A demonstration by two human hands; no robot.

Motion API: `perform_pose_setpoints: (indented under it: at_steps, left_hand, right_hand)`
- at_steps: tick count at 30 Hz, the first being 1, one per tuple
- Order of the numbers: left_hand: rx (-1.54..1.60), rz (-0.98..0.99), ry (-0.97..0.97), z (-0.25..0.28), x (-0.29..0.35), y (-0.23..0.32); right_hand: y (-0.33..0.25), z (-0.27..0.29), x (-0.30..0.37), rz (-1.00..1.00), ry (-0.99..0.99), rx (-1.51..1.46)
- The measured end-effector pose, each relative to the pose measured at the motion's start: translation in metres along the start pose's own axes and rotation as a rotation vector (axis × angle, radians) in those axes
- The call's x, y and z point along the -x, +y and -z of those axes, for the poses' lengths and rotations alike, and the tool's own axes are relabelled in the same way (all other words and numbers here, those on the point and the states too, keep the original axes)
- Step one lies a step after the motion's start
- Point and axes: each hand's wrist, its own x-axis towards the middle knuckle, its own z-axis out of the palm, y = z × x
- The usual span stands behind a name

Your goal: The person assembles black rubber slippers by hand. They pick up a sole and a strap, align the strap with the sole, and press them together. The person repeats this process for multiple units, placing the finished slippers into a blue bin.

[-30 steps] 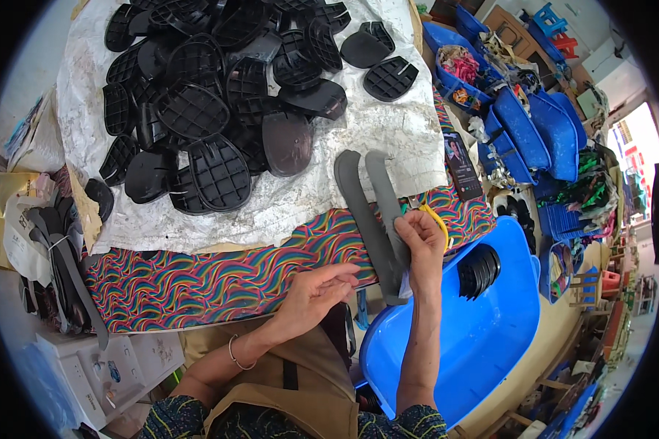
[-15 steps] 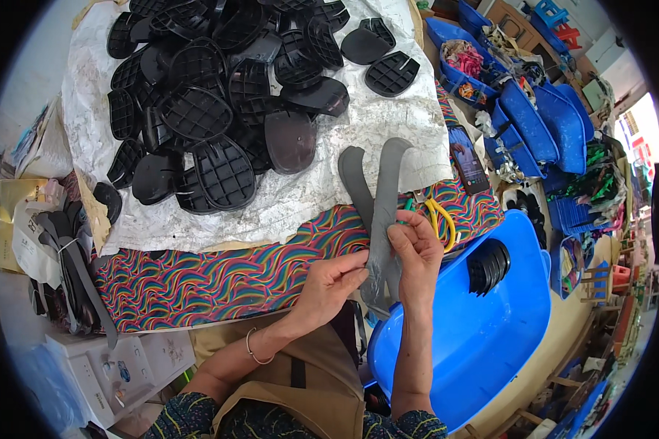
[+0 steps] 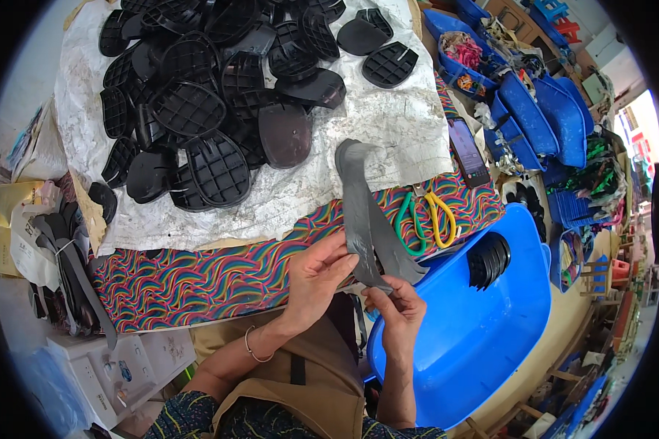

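Two long dark grey strips point(image 3: 360, 212), curved at the ends, lie together between my hands over the table's near edge. My left hand point(image 3: 316, 276) is closed, with thumb and fingers pinching the strips' left edge. Around their lower end, my right hand point(image 3: 398, 311) is closed too, thumb and forefinger gripping it. The upper ends reach over a white, stained sheet point(image 3: 388, 121). Farther back on that sheet lies a heap of black moulded pieces point(image 3: 218, 170), rounded, several showing a ribbed grid side. Beside the strips is a hand tool point(image 3: 441, 219) with one green and one yellow handle.
A large blue tub point(image 3: 461, 344) stands at the right, with a stack of black pieces point(image 3: 488, 261) in it. A phone point(image 3: 468, 154) lies on the patterned cloth point(image 3: 220, 282). A tied bundle of dark strips point(image 3: 69, 256) hangs at the left. Blue crates point(image 3: 527, 110) stand beyond.
The strips have swung left and lie more overlapped. My right hand has moved down to their lower end, uncovering the green-and-yellow-handled tool.
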Motion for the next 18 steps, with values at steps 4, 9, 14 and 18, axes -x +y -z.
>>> perform_pose_setpoints:
  at_steps: [4,9,14,18]
  left_hand:
    - [0.025,-0.009,0.009,-0.008,0.013,0.013]
    - [-0.172,0.307,-0.324,-0.004,0.043,0.033]
    - [-0.728,-0.602,-0.317,-0.018,0.025,0.058]
    - [-0.776,-0.402,-0.434,-0.033,0.002,0.056]
  right_hand:
    - [-0.005,0.003,-0.003,0.103,0.116,-0.147]
    - [-0.024,0.023,-0.016,0.267,0.020,-0.197]
    - [-0.047,0.036,-0.019,0.263,-0.152,0.023]
    - [-0.048,0.033,-0.023,0.353,-0.185,0.181]
